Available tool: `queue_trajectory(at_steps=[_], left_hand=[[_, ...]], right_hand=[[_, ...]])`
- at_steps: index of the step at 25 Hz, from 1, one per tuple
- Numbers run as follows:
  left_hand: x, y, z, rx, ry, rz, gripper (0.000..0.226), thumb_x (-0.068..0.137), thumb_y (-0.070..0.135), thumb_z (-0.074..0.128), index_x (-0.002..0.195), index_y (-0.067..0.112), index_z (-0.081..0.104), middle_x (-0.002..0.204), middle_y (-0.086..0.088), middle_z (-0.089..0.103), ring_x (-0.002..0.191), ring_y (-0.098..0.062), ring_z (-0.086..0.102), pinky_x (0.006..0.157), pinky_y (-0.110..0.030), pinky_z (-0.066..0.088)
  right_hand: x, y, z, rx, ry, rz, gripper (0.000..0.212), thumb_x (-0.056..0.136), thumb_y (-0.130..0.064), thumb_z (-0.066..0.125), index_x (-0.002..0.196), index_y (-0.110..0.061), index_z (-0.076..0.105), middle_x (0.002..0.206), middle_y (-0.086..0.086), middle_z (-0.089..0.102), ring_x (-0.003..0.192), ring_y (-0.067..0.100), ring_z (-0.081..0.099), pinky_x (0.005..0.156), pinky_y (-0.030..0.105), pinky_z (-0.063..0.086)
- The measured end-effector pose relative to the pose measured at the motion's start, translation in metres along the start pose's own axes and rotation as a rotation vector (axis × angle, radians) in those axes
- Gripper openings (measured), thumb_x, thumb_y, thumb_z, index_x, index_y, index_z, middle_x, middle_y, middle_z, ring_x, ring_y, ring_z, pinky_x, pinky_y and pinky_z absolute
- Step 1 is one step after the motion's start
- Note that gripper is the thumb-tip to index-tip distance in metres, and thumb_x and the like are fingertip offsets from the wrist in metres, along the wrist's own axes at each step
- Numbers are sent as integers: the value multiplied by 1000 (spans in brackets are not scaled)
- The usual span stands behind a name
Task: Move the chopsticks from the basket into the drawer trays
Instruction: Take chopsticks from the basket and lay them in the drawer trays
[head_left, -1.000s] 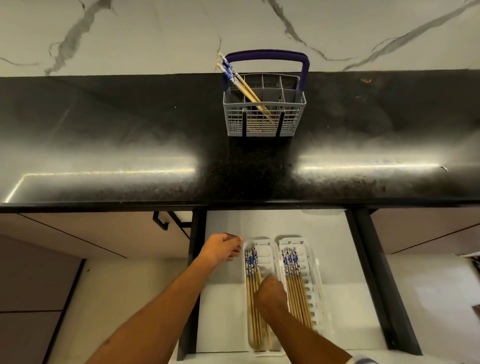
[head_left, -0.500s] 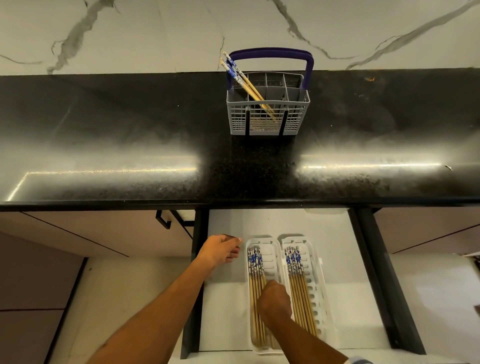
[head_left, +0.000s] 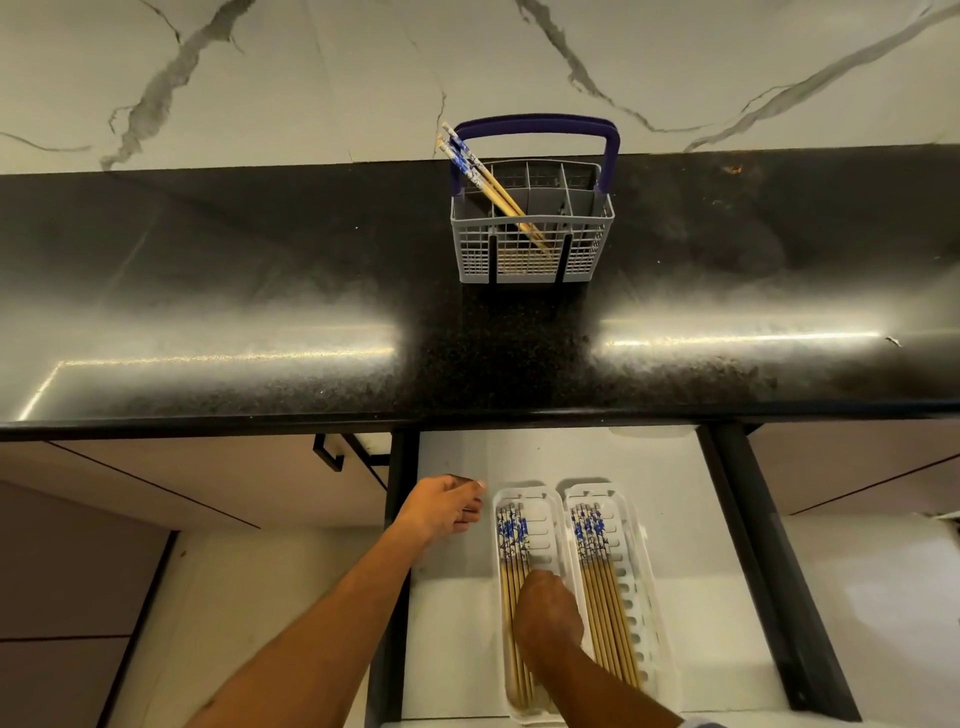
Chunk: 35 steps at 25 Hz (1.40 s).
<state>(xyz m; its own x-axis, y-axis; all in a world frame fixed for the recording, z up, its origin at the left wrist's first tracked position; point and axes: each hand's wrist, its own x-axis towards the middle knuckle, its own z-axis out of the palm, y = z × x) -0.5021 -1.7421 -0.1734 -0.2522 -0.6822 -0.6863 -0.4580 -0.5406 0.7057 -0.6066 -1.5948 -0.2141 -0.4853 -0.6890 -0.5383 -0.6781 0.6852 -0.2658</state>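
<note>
Grey plastic is forming the basket (head_left: 532, 244), which is sitting on the black counter (head_left: 208, 291) near the marble wall (head_left: 311, 67) under a blue handle (head_left: 535, 127). A few chopsticks (head_left: 491, 187) are leaning in its left side, their blue-patterned tops sticking out past the rim toward the upper left.

Below the counter edge, the drawer (head_left: 649, 493) is standing open, and two white trays are lying side by side in it. Chopsticks are lying lengthwise in both the left tray (head_left: 540, 506) and the right tray (head_left: 623, 499), patterned ends pointing toward the counter.

The right hand (head_left: 548, 613) is resting, knuckles up, over the chopsticks in the left tray; its fingers are curling downward, and I cannot tell whether they are gripping any. The left hand (head_left: 441, 512) is hovering just left of the left tray, fingers loosely curled and holding nothing.
</note>
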Motion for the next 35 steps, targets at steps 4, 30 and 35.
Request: queue_trajectory(at_steps=[4, 30, 35], left_hand=[[-1, 2, -2, 5, 4, 5, 27, 94, 31, 65, 111, 11, 66, 105, -8, 73, 97, -20, 71, 91, -35, 58], [-1, 298, -95, -91, 382, 581, 7, 92, 22, 66, 90, 17, 71, 88, -8, 76, 81, -19, 72, 84, -39, 61], [34, 323, -77, -121, 517, 504, 22, 93, 27, 65, 74, 18, 71, 83, -11, 75, 71, -17, 66, 82, -43, 62]], right_hand=[[-3, 5, -1, -79, 7, -77, 29, 102, -20, 49, 129, -13, 55, 123, 0, 66, 108, 13, 67, 87, 22, 55], [67, -168, -377, 119, 550, -740, 19, 100, -32, 53, 106, -21, 68, 85, -5, 65, 66, 7, 58, 59, 24, 46], [102, -187, -379, 65, 535, -706, 21, 100, -34, 51, 104, -22, 67, 88, -4, 67, 73, 12, 64, 69, 34, 60]])
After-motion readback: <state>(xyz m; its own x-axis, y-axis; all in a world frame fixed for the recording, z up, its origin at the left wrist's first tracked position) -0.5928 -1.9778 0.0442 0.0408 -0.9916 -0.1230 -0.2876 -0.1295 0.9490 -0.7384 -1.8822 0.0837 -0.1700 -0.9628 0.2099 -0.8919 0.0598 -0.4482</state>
